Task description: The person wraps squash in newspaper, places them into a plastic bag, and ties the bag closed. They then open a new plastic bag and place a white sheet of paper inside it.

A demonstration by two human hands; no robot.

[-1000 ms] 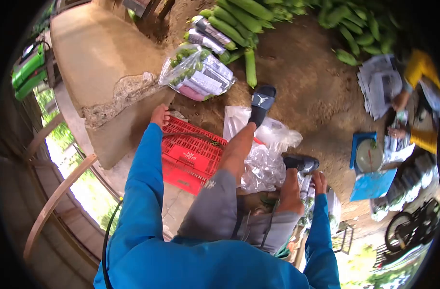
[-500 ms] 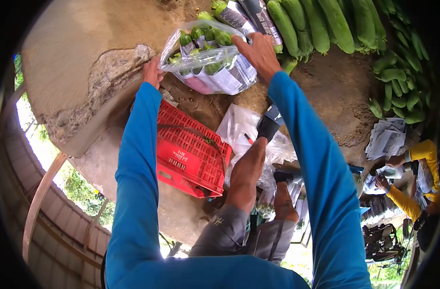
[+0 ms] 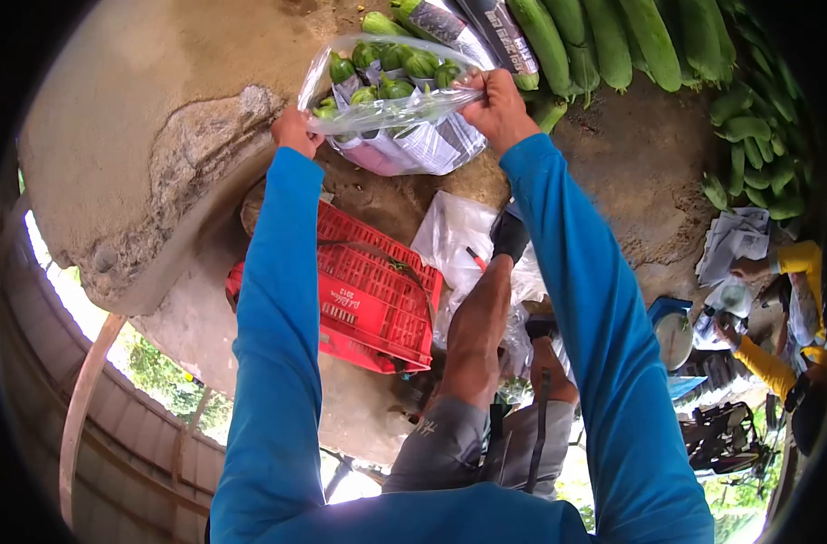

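Observation:
A clear plastic bag (image 3: 368, 116) stands on the ground in front of me, its mouth pulled wide. Inside it are several green gourds (image 3: 395, 88), wrapped in newspaper (image 3: 422, 145) with their stem ends up. My left hand (image 3: 296, 131) is closed on the left side of the bag's rim. At the right side of the rim, my right hand (image 3: 498, 109) pinches the plastic with its fingers curled. Parts of the rim inside both fists are hidden.
A red plastic crate (image 3: 372, 295) lies below the bag, near my legs. Loose clear plastic sheets (image 3: 449, 238) are beside my foot. Large green gourds (image 3: 604, 45) are piled upper right, near stacked newspaper (image 3: 732, 243). A person in yellow sleeves (image 3: 762, 367) works at far right.
My right hand has gone from spread fingers over the bag's edge to a closed grip on the rim. The rim is now stretched wider, and my left hand has shifted slightly right.

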